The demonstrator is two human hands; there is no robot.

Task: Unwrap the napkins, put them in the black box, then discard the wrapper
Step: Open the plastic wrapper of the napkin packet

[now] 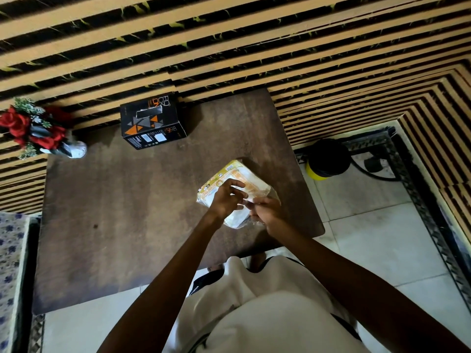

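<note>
Both hands work at the near end of the napkin pack [235,191], which lies flat on the brown worktop [127,212], on the side of the black box [152,121] nearer the person and off toward the yellow-and-black bin [325,159]. The left hand [225,200] rests on top of the pack with its fingers curled, thumb and forefinger apparently nipping the clear film; the right hand [266,212] meets it at the pack's near corner, fingers drawn together in a pinch on the same loose film. Exactly how much film each holds is hard to tell — the plastic is glossy and the fingers overlap.

I judge this to be the first step: opening the wrapper. The pack looks whole, its printed yellow-and-orange face unbroken, and no napkins are out. The black box stands well apart from the pack, at the far edge of the worktop against the striped wall, with a slot in its upper face.

What the next move calls for, as I read it, is a firm pull of the two pinches in opposite directions to tear the film — while the pack is kept from sliding on the worktop. Then the stack must be drawn out in one piece and carried across to the black box; the bin on the floor beyond the worktop's edge seems the likely place for the wrapper.
</note>
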